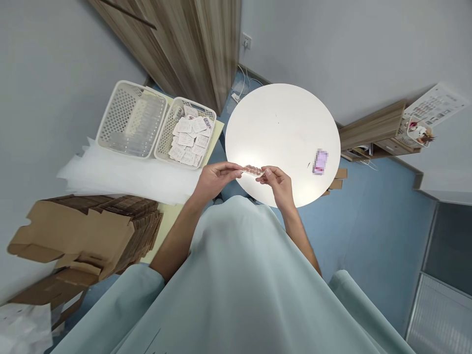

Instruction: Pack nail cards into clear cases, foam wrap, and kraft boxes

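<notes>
Between my two hands is a small pale card with glossy reddish-brown oval pieces (252, 170), held in the air over the near edge of the round white table (280, 123). My left hand (220, 176) pinches its left end between thumb and fingers. At the other end, my right hand (276, 181) grips it with thumb and forefinger. The exact kind of the oval pieces is too small to tell. A pixelated purple packet (320, 162) lies on the table, to the right of my right hand.
Left of the table, a white basket (166, 152) holds many small printed cards. Beside it, another basket (106, 123) contains clear plastic pieces. White foam sheets (125, 174) and stacked flat cardboard boxes (84, 236) lie nearer. A wooden cabinet (191, 44) stands behind; a low shelf (379, 128) is at right.
</notes>
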Action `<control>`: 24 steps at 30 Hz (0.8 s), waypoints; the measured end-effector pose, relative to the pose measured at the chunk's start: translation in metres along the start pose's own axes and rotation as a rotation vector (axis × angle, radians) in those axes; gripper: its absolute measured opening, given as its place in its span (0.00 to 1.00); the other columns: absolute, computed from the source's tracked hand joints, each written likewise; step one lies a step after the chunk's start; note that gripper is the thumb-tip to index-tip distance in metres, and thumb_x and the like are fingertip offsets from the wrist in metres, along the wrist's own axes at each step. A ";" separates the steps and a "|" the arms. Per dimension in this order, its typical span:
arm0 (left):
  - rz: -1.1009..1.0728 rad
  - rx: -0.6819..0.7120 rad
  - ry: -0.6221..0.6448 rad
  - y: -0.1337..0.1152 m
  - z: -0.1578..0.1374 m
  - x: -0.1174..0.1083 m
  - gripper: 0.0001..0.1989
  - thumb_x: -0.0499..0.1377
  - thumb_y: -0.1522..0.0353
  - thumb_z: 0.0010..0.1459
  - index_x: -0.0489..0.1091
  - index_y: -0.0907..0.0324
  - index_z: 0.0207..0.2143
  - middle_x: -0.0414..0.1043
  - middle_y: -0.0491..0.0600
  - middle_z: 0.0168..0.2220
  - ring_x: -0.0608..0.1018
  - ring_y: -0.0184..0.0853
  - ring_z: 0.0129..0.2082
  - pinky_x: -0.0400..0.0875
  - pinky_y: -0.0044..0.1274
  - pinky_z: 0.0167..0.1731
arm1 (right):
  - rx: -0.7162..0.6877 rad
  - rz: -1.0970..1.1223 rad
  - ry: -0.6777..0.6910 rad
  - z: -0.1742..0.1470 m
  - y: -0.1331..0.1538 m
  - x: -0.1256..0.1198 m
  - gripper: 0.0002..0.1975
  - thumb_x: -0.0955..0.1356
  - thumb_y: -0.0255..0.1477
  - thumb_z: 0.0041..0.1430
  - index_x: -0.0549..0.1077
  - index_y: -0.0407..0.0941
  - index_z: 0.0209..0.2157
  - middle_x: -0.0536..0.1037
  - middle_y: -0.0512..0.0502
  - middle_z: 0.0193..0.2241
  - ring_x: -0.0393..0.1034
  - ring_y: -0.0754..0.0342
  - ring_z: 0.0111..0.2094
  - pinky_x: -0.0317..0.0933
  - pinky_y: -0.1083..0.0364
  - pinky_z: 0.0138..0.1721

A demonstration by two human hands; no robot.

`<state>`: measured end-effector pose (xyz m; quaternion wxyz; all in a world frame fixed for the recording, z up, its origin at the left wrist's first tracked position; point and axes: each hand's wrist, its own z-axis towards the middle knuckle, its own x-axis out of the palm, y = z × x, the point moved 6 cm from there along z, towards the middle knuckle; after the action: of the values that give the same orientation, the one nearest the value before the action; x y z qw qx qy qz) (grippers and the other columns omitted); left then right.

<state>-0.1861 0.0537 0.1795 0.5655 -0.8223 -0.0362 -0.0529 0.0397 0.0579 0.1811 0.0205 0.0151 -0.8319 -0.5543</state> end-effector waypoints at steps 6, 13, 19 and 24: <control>-0.007 -0.033 0.041 0.008 -0.003 0.004 0.29 0.82 0.44 0.49 0.81 0.55 0.40 0.87 0.53 0.40 0.88 0.45 0.42 0.84 0.41 0.54 | -0.068 -0.039 -0.022 0.008 0.006 -0.003 0.23 0.82 0.53 0.58 0.84 0.51 0.43 0.87 0.46 0.41 0.79 0.48 0.43 0.78 0.46 0.48; -0.020 -0.078 0.079 0.013 -0.003 0.013 0.31 0.82 0.45 0.49 0.81 0.55 0.44 0.87 0.53 0.42 0.88 0.46 0.43 0.84 0.41 0.54 | -0.130 -0.086 -0.040 0.014 0.015 0.001 0.23 0.80 0.54 0.60 0.85 0.51 0.44 0.86 0.46 0.40 0.79 0.47 0.41 0.78 0.46 0.48; -0.027 -0.081 0.062 0.016 -0.001 0.014 0.33 0.79 0.40 0.51 0.82 0.56 0.43 0.87 0.55 0.43 0.88 0.46 0.42 0.84 0.42 0.54 | -0.145 -0.073 -0.037 0.017 0.014 0.000 0.23 0.80 0.55 0.60 0.85 0.51 0.44 0.87 0.45 0.42 0.80 0.47 0.43 0.78 0.46 0.49; -0.055 -0.100 0.069 0.013 -0.003 0.015 0.31 0.80 0.41 0.51 0.81 0.55 0.42 0.87 0.54 0.43 0.89 0.49 0.45 0.84 0.43 0.57 | -0.145 -0.071 -0.031 0.019 0.014 0.000 0.25 0.80 0.56 0.60 0.85 0.52 0.45 0.87 0.45 0.43 0.80 0.46 0.44 0.78 0.46 0.50</control>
<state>-0.1697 0.0467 0.1705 0.5230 -0.8458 -0.0366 -0.0985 0.0389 0.0810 0.1864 -0.0111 0.0343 -0.7887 -0.6137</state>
